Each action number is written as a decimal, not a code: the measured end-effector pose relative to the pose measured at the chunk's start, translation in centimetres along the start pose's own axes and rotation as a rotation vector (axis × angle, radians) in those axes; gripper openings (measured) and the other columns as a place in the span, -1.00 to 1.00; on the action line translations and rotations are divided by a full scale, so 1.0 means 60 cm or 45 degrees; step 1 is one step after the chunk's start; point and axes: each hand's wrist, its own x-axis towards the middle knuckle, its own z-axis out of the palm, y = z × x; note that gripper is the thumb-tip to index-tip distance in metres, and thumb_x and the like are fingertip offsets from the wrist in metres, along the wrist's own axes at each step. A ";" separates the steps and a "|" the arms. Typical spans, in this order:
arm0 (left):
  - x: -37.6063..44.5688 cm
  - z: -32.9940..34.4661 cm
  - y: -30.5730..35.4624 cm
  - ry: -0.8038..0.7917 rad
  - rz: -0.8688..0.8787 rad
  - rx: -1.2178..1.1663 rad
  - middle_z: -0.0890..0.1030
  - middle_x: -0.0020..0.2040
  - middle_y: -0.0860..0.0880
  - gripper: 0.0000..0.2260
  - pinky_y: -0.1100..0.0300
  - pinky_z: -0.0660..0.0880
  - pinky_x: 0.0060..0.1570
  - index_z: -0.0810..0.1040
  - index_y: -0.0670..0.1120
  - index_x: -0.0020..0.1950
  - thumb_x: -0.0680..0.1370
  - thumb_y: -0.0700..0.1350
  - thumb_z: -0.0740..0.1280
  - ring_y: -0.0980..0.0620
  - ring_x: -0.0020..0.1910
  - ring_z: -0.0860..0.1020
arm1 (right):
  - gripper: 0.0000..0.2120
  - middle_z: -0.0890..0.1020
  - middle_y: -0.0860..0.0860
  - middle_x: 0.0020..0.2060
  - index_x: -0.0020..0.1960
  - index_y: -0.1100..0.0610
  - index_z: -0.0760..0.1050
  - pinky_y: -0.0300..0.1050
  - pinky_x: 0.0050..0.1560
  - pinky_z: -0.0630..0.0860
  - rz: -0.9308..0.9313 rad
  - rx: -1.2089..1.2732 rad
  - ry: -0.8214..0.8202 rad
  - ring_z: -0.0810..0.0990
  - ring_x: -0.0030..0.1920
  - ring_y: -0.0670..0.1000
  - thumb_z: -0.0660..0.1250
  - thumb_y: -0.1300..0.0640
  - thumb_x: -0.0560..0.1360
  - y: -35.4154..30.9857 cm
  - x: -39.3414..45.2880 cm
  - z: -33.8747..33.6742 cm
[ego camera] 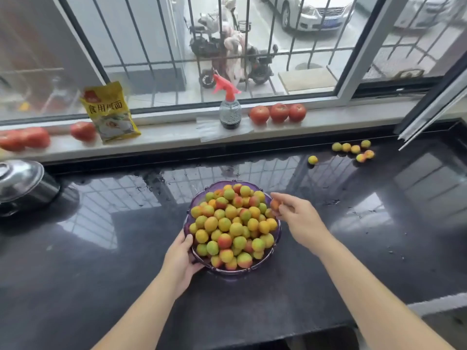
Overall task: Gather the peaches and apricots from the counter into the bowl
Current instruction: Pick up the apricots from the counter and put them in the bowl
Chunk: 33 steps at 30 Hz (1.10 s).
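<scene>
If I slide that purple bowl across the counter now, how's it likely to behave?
The purple bowl is heaped above its rim, so it is probably heavy. Top fruit is round and could roll off if jerked. The counter looks glossy with wet spots, so it may slide easily; the left hand steadies it.

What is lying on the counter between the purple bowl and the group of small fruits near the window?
One single fruit lies there on the dark counter, nearer the group of small fruits than the bowl; the head view shows it.

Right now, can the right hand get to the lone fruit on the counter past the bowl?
Probably yes. The right hand already pinches a fruit at the bowl rim, so it must drop that first. Bare counter lies between it and the lone fruit; nothing blocks the way.
</scene>
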 end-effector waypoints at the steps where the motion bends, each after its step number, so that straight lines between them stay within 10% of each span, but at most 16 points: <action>1: -0.004 -0.001 0.006 0.005 -0.026 0.022 0.72 0.29 0.00 -0.64 -0.14 0.63 0.05 0.56 0.17 0.45 0.81 -0.12 0.08 -0.16 0.24 0.68 | -0.65 0.68 -0.05 0.13 0.35 0.03 0.58 0.05 0.27 0.57 -0.008 -0.034 0.025 0.66 0.13 -0.06 0.24 0.27 0.63 -0.001 -0.006 0.010; 13: -0.011 -0.014 0.024 0.006 -0.133 0.170 0.73 0.22 -0.09 -0.65 -0.13 0.65 0.04 0.57 0.06 0.44 0.81 -0.15 0.06 -0.23 0.18 0.70 | -0.75 0.64 -0.03 0.11 0.26 0.02 0.61 -0.01 0.21 0.44 -0.456 -0.956 -0.041 0.44 0.11 0.06 0.38 0.10 0.58 -0.038 0.088 0.095; 26: -0.003 -0.008 0.038 -0.001 -0.136 0.266 0.69 0.29 -0.10 -0.63 -0.19 0.70 0.03 0.51 0.10 0.46 0.82 -0.15 0.00 -0.22 0.18 0.70 | -0.78 0.64 -0.04 0.11 0.22 0.07 0.64 -0.18 0.18 0.40 -0.514 -0.740 -0.005 0.44 0.14 0.00 0.33 0.15 0.60 -0.019 0.094 0.097; 33: 0.005 -0.011 0.039 -0.014 -0.137 0.152 0.68 0.34 -0.06 -0.56 -0.33 0.69 -0.06 0.49 0.17 0.53 0.81 -0.21 0.01 -0.24 0.22 0.70 | -0.72 0.56 0.00 0.16 0.23 0.10 0.60 -0.07 0.20 0.48 0.011 -0.405 0.340 0.58 0.11 0.04 0.26 0.28 0.58 0.084 0.069 0.020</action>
